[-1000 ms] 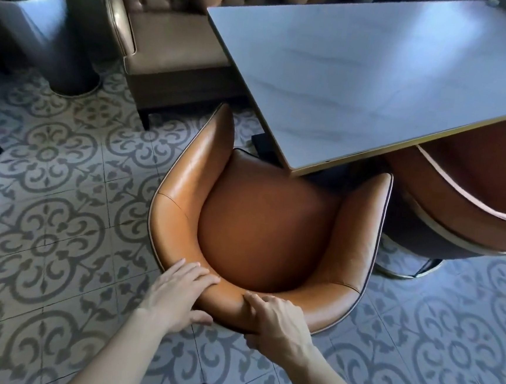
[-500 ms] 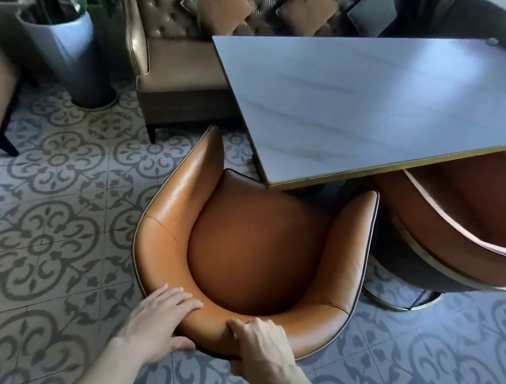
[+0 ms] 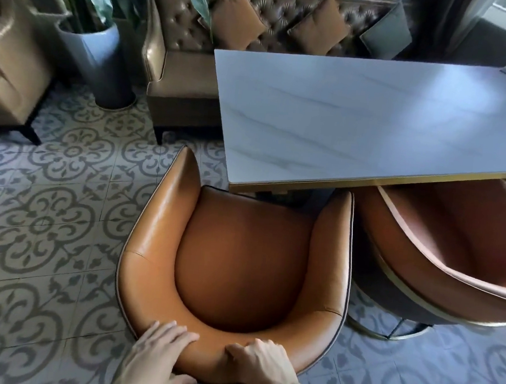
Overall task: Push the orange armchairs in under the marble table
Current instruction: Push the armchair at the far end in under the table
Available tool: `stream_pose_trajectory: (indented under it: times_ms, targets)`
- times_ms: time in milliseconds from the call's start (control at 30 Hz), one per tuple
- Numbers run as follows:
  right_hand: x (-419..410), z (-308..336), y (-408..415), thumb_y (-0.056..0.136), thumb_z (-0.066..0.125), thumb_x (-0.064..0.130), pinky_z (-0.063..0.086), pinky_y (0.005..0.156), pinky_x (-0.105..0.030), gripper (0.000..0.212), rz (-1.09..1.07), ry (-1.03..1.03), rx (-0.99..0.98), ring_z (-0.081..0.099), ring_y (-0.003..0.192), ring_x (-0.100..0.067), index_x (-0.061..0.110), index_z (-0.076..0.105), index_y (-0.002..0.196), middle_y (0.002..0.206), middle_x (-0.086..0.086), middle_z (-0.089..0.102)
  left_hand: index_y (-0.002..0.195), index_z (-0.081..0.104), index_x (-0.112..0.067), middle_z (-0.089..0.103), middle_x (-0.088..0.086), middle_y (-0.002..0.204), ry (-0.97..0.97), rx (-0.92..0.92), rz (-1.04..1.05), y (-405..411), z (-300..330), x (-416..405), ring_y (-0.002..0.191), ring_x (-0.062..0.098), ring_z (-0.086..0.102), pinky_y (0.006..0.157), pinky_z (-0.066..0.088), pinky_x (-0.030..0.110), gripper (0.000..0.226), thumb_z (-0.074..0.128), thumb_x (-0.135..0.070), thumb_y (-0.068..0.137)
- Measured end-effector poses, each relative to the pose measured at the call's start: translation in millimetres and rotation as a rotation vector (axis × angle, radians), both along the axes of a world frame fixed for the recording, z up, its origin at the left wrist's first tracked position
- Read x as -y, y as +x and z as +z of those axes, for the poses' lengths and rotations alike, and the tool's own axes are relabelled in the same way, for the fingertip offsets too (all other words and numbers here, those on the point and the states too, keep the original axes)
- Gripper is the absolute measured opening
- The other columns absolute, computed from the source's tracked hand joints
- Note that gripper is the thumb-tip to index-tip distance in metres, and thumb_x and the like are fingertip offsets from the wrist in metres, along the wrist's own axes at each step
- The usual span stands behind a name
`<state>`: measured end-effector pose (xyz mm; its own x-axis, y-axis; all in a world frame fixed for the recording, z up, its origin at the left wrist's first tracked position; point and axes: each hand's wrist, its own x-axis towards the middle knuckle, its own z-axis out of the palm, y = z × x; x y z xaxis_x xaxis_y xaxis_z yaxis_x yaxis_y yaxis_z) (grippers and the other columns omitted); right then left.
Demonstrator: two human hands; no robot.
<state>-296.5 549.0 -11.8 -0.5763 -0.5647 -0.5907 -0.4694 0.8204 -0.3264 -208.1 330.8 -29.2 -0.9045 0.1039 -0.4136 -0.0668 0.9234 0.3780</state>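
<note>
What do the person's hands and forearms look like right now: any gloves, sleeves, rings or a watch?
Both are bare. The left hand and right hand wear no gloves and show no rings. The forearms show no sleeves or watch up to the frame's bottom edge.

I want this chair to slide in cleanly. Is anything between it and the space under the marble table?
Nothing lies on the floor ahead of the orange armchair. Its left arm sits outside the marble table corner, and the second armchair crowds its right side. The table's dark base is partly hidden.
</note>
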Motion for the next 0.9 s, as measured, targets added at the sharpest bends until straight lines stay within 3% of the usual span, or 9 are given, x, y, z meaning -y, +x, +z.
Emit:
stream_pose_trajectory:
  times_ms: [67, 100, 167, 233, 300, 433, 600, 800, 900]
  targets:
    - [-24, 1, -4, 0.082, 0.076, 0.022, 0.046, 0.094, -0.044, 0.054, 0.016, -0.006, -0.017, 0.064, 0.113, -0.037, 0.038, 0.054, 0.128, 0.12, -0.009, 0.068, 0.117, 0.062, -0.05, 0.063, -0.027, 0.116, 0.007, 0.001, 0.028, 0, -2, -25, 0.112, 0.0, 0.061, 0.1, 0.045, 0.028, 0.078, 0.055, -0.086, 0.047]
    - [-35, 1, -6, 0.078, 0.078, 0.019, 0.045, 0.097, -0.044, 0.059, 0.033, 0.003, -0.016, 0.063, 0.114, -0.036, 0.038, 0.054, 0.129, 0.121, -0.009, 0.068, 0.11, 0.065, -0.05, 0.067, -0.026, 0.108, 0.006, -0.045, 0.038, -1, -1, -38, 0.104, 0.001, 0.065, 0.094, 0.05, 0.027, 0.078, 0.054, -0.088, 0.043]
    - [-55, 3, -11, 0.073, 0.081, 0.014, 0.042, 0.102, -0.044, 0.069, 0.058, 0.016, -0.022, 0.062, 0.117, -0.034, 0.038, 0.053, 0.131, 0.124, -0.007, 0.067, 0.11, 0.066, -0.049, 0.067, -0.025, 0.11, 0.028, -0.032, 0.056, -4, 5, -60, 0.106, 0.001, 0.064, 0.099, 0.044, 0.023, 0.08, 0.056, -0.088, 0.04]
    - [-74, 4, -15, 0.071, 0.083, 0.014, 0.04, 0.106, -0.045, 0.076, 0.067, 0.014, -0.042, 0.06, 0.12, -0.033, 0.04, 0.051, 0.134, 0.128, -0.006, 0.066, 0.129, 0.053, -0.051, 0.051, -0.028, 0.133, 0.046, -0.023, 0.089, -6, 11, -80, 0.131, 0.001, 0.046, 0.112, 0.026, 0.025, 0.085, 0.056, -0.084, 0.051]
    - [-89, 5, -19, 0.071, 0.084, 0.016, 0.041, 0.104, -0.042, 0.079, 0.065, 0.0, -0.074, 0.06, 0.121, -0.032, 0.041, 0.05, 0.138, 0.131, -0.003, 0.066, 0.141, 0.038, -0.049, 0.038, -0.025, 0.148, 0.008, -0.071, 0.116, -8, 8, -95, 0.142, 0.003, 0.028, 0.117, 0.014, 0.029, 0.089, 0.051, -0.081, 0.06]
    - [-118, 5, -27, 0.07, 0.085, 0.02, 0.043, 0.107, -0.042, 0.083, 0.069, -0.001, -0.139, 0.059, 0.124, -0.027, 0.04, 0.05, 0.143, 0.135, 0.001, 0.065, 0.145, 0.033, -0.043, 0.035, -0.016, 0.153, -0.069, -0.017, 0.128, -19, 11, -123, 0.145, 0.01, 0.024, 0.119, 0.012, 0.033, 0.086, 0.058, -0.078, 0.071]
    - [-149, 2, -38, 0.069, 0.086, 0.022, 0.047, 0.1, -0.039, 0.087, 0.022, -0.034, -0.213, 0.057, 0.126, -0.016, 0.042, 0.05, 0.146, 0.139, 0.012, 0.063, 0.146, 0.034, -0.036, 0.039, -0.008, 0.152, -0.115, -0.093, 0.116, -27, 6, -160, 0.144, 0.018, 0.026, 0.119, 0.012, 0.039, 0.078, 0.051, -0.075, 0.081]
    - [-170, -12, -23, 0.08, 0.083, 0.028, 0.047, 0.098, -0.044, 0.079, -0.038, -0.088, -0.38, 0.049, 0.125, -0.021, 0.041, 0.047, 0.149, 0.133, 0.005, 0.059, 0.154, 0.019, -0.036, 0.024, -0.003, 0.162, -0.099, -0.109, 0.109, -22, -7, -166, 0.149, 0.019, 0.014, 0.122, 0.006, 0.039, 0.076, 0.048, -0.067, 0.09]
    - [-174, -18, -24, 0.084, 0.08, 0.031, 0.044, 0.099, -0.047, 0.08, -0.016, -0.109, -0.377, 0.044, 0.128, -0.021, 0.04, 0.042, 0.153, 0.136, 0.004, 0.056, 0.153, 0.021, -0.039, 0.025, -0.007, 0.162, -0.074, -0.141, 0.119, -19, -12, -163, 0.149, 0.016, 0.014, 0.121, 0.005, 0.036, 0.072, 0.051, -0.062, 0.092]
